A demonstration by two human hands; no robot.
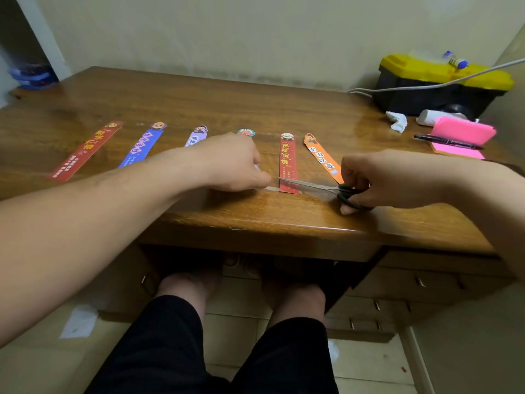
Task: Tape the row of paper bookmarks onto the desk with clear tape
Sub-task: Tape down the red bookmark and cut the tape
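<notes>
Several paper bookmarks lie in a row on the wooden desk [199,109]: a red one [85,150] at far left, a blue one [140,147], a purple one [196,137] partly under my left arm, one with only its round top [246,133] showing, a red one [287,163] and an orange one [322,157]. My left hand [233,163] is closed over something whitish, probably the tape roll, pressing a clear strip [273,188] near the front edge. My right hand [380,180] holds black-handled scissors [321,188], blades pointing left at the strip.
At the back right stand a black toolbox with a yellow lid [443,81], a white cable [426,86], crumpled tissue [397,120], a white roll [434,116], and pink sticky notes [461,136] with a black pen [446,141]. The desk's front edge is close to both hands.
</notes>
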